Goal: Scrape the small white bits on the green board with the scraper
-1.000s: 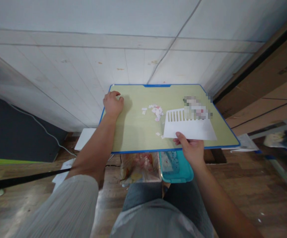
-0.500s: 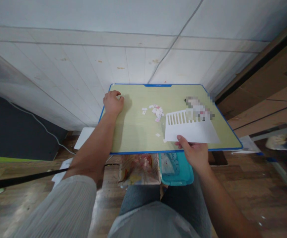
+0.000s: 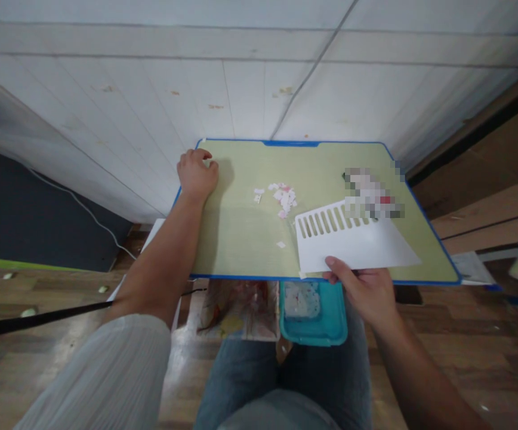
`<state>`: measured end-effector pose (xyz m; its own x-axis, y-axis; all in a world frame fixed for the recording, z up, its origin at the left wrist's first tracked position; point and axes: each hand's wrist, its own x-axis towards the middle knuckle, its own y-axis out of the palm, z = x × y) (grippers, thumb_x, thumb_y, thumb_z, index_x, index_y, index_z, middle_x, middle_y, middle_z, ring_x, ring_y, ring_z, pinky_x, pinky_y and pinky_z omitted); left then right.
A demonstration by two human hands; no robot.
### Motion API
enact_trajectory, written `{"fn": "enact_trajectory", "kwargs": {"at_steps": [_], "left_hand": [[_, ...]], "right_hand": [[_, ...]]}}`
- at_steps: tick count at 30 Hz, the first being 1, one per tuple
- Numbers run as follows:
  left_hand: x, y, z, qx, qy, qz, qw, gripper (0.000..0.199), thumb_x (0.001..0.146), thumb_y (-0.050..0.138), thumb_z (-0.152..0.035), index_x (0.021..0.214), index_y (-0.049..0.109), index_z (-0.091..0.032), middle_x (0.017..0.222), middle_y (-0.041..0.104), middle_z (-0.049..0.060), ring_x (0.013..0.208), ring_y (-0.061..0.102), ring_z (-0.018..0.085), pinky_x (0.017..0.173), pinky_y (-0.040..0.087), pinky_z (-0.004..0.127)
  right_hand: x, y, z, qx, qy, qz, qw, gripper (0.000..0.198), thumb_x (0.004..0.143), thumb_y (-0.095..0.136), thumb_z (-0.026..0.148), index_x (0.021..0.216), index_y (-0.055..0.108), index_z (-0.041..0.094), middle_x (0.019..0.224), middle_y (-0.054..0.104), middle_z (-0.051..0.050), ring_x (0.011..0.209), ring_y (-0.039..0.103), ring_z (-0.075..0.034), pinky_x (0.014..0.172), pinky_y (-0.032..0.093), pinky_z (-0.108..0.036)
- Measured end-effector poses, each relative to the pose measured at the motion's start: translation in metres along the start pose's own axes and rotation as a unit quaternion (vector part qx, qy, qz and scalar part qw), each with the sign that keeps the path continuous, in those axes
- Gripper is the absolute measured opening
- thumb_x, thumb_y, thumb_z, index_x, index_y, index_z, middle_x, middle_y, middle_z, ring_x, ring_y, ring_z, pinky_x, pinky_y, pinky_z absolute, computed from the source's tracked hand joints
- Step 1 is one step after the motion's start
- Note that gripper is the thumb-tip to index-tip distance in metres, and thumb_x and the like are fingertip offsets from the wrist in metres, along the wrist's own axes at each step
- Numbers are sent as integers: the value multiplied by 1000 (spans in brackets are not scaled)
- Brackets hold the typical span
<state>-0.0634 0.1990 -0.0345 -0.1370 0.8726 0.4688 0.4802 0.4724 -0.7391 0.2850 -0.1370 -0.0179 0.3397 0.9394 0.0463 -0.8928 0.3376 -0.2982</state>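
My right hand pinches the near edge of a white slotted sheet, thumb on top and fingers beneath. A row of long rounded slots runs along its far side, and it tilts over the right half of the pale green tabletop. My left hand rests at the tabletop's left edge, fingers loosely curled and thumb apart, with nothing visible in it. Between the hands lies a small heap of white and pink paper scraps. A few loose scraps lie beside the heap.
A pixelated object lies at the tabletop's right, partly behind the sheet. Below the near edge are a teal plastic tub and a patterned box. A white wall stands behind, cardboard boxes on the right.
The slotted sheet has tilted a little and come slightly nearer in my right hand. My left hand stays at the tabletop's left edge. The whole view has shifted slightly.
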Motion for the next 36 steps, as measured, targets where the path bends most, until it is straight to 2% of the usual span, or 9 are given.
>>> {"fn": "enact_trajectory", "kwargs": {"at_steps": [4,8,12,16,20,25,30,36], "left_hand": [[-10,-9,-10,-5,16,-2,1000,25,97,67,-19,119,77,-25,133,78,15,139,66,37,133,45,57],[-17,-15,-29,-26,23,15,999,26,96,66,-19,119,77,-26,134,79,15,139,66,38,132,46,58],[-19,-4,-52,-45,28,13,999,23,100,64,-20,119,76,-26,137,79,15,140,68,36,129,48,52],[-23,10,-66,-61,29,20,998,23,99,65,-20,119,77,-26,137,81,15,138,69,37,127,50,55],[-24,10,-60,-50,37,48,997,22,96,71,-23,116,78,-27,138,81,16,139,69,41,128,50,61],[-26,-5,-31,-27,22,54,998,26,94,74,-28,119,77,-28,141,80,17,143,67,43,129,49,64],[-42,-21,-12,6,22,100,995,31,96,75,-35,126,76,-27,151,77,21,151,63,47,130,46,68],[-58,-31,-16,44,53,124,990,37,106,62,-39,138,73,-25,161,73,26,157,60,48,132,44,71]], "right_hand": [[2,-3,-4,21,-2,5,1000,41,88,90,54,60,76,27,59,76,-7,52,72,-26,53,64,-37],[5,-1,-12,54,5,-35,998,40,87,92,55,66,77,25,61,77,-6,52,71,-25,55,63,-37],[4,11,-7,65,16,-80,995,43,83,96,61,71,78,23,63,79,-7,52,72,-25,54,63,-36],[6,32,8,57,-2,-92,994,44,82,94,62,75,79,22,66,81,-9,53,74,-25,54,64,-35],[17,52,17,75,-25,-78,994,49,79,95,67,83,82,20,69,83,-10,55,77,-25,56,67,-37],[28,62,18,68,-15,-71,995,58,74,96,76,80,81,20,68,83,-11,55,77,-26,54,67,-36],[20,39,13,10,-26,-56,998,58,79,95,77,70,79,22,64,80,-11,54,77,-26,53,67,-36],[8,7,-11,6,-28,-73,997,48,87,93,66,68,79,25,64,80,-10,53,73,-26,51,63,-37]]}}
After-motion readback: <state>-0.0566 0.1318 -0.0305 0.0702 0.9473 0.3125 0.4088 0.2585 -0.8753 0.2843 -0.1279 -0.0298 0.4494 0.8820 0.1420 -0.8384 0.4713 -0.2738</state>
